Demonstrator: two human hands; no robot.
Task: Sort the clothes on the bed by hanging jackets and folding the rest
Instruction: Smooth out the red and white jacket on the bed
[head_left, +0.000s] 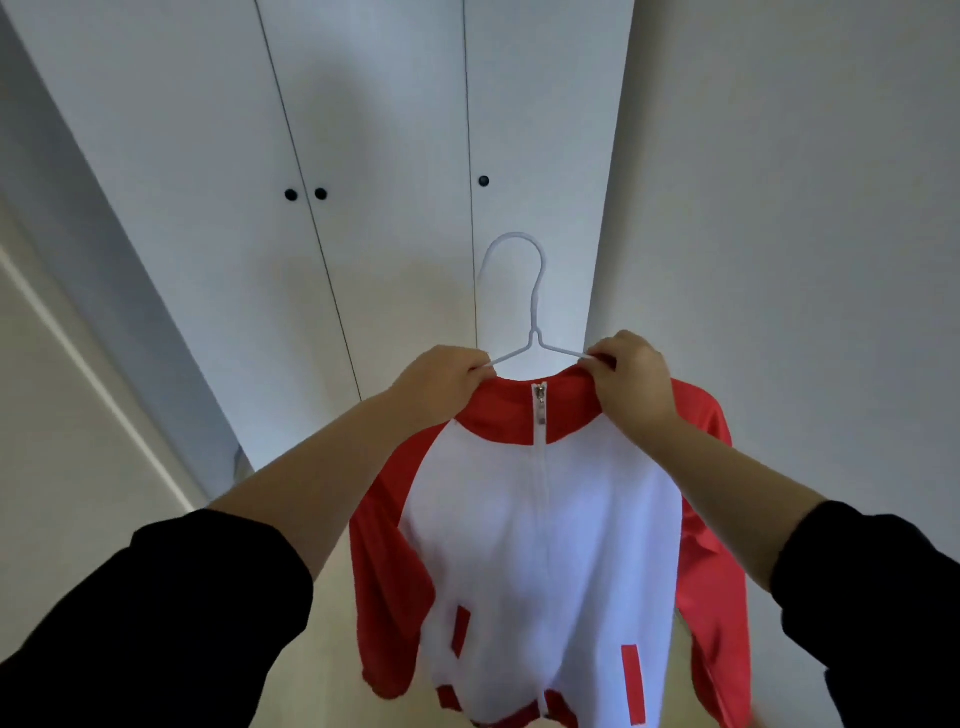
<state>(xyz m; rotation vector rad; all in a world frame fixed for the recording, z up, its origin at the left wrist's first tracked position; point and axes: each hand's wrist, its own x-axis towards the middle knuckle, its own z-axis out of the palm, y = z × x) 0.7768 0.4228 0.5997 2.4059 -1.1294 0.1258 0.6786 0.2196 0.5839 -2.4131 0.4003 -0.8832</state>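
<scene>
A red and white zip-up jacket (545, 530) hangs from a thin white wire hanger (535, 306), held up in front of me. The zip is closed to the red collar. My left hand (441, 382) pinches the collar and the hanger's left shoulder wire. On the other side, my right hand (636, 382) grips the collar and the right shoulder wire. The hanger's hook points up, free in the air. Both red sleeves droop at the sides.
White wardrobe doors (389, 156) with small black knobs (291, 195) stand closed straight ahead. A plain white wall (789, 208) runs along the right. On the left is a pale door frame (93, 374).
</scene>
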